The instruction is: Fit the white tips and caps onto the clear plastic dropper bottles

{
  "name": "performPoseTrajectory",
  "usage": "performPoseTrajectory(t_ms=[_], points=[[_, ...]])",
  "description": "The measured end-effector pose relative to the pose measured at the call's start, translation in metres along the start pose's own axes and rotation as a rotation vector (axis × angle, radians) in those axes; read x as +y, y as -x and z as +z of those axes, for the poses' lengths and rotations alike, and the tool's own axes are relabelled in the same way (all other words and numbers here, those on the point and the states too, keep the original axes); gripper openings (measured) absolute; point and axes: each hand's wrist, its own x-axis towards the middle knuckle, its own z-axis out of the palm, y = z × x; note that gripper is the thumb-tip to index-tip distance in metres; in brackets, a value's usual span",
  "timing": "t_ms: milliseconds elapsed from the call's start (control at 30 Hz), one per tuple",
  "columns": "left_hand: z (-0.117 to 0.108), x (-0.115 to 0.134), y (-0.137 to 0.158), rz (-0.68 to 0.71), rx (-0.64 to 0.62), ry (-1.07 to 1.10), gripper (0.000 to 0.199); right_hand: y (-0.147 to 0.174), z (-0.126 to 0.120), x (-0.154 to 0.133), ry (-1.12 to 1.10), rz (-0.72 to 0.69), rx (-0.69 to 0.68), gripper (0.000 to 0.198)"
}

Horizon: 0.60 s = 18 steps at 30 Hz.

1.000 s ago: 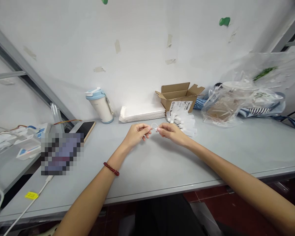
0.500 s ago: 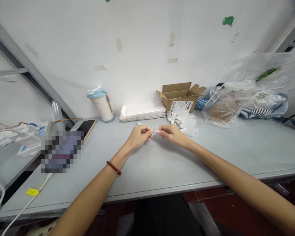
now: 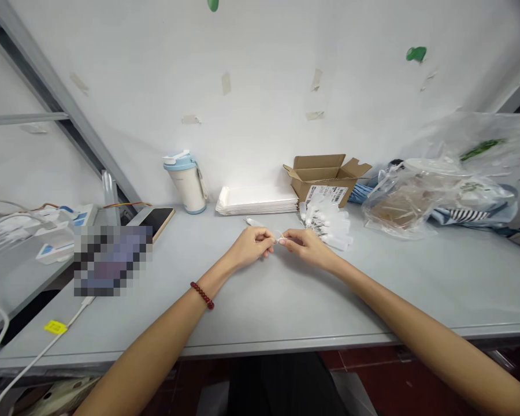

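I have the left hand and right hand in narrow pinches on a thin white looped cord, over the grey table, near a pile of white tags (an open cardboard box stands just behind).

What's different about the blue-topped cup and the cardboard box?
The cup is slim and rounded, while the box is wider and straight-sided. The cup is cream with a blue lid; the box is plain brown with a white label. The cup has its lid on, whereas the box stands open, flaps out. Both stand on the grey table near the wall.
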Motion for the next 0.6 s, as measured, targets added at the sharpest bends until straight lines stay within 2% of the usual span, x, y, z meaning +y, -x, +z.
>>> performPoseTrajectory(t_ms=[200, 467, 600], points=[[-0.013, -0.004, -0.003, -0.083, -0.206, -0.063, 0.021, -0.001, 0.004, -0.004, -0.005, -0.031, 0.010, 0.037], [-0.020, -0.011, -0.007, -0.042, -0.109, -0.020, 0.026, -0.003, 0.002, 0.000, 0.005, -0.027, 0.048, 0.035], [-0.019, -0.010, -0.007, -0.053, -0.113, -0.024, 0.028, -0.003, 0.004, 0.002, 0.008, -0.032, 0.016, 0.032]])
